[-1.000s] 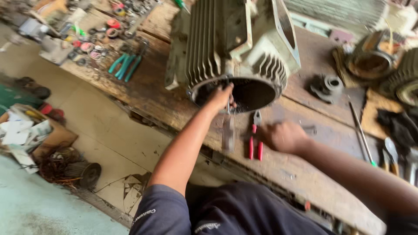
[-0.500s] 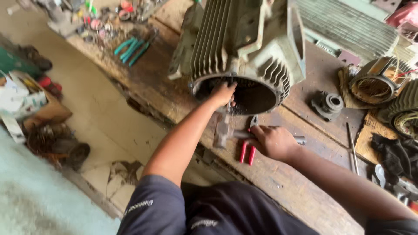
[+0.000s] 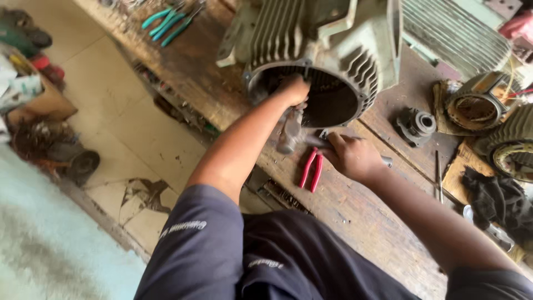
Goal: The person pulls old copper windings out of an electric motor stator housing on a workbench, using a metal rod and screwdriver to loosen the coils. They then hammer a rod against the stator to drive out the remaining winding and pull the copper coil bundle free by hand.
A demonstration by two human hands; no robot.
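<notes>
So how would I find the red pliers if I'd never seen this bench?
Start at the big finned motor housing on the wooden workbench and look just below its round opening. The red-handled pliers lie flat there, beside the right hand. Their handles are red, while the other pliers far along the bench are teal.

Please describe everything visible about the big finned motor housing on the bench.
The motor housing is a large pale grey-green metal casting with cooling fins along its sides. It lies on the worn wooden bench, its round open end facing the person, dark inside. The left hand rests at the opening's rim.
</notes>
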